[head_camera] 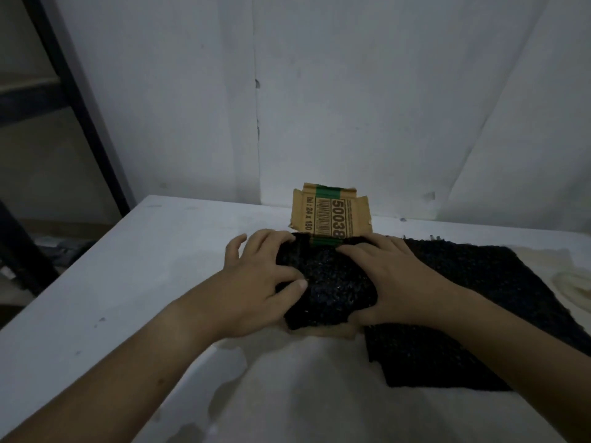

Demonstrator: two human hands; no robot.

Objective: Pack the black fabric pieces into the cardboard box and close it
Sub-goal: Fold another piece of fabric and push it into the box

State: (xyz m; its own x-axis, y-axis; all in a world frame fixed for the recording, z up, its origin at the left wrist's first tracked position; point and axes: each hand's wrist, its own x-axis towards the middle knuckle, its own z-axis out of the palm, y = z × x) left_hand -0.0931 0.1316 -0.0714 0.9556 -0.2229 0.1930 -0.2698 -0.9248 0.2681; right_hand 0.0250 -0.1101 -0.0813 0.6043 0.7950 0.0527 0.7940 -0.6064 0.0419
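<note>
**Desk:** What does the head view give you?

**Operator:** I see two hands on a wad of black fabric, mid-table. The left hand (265,276) grasps the wad (332,282) from the left, fingers curved over its far corner and thumb on top. The right hand (393,282) grasps it from the right, with fingers across the far edge and thumb tucked at the near side.

**Desk:** And the box?

**Operator:** The box (332,332) sits under the wad, and I can make out only a strip of brown card at its near edge. Its flap (329,212) stands upright on the far side, printed with a barcode and 50038, with green tape across the top and bottom. The wad bulges above the opening. I cannot tell how far in it sits.

**Desk:** Any more fabric?

**Operator:** One flat black sheet (479,308) lies on the table (128,282) just right of the box, partly under the right wrist. There is a white wall (351,91) behind and a dark rack (73,91) at far left. The tabletop has pale stains near and to the right.
</note>
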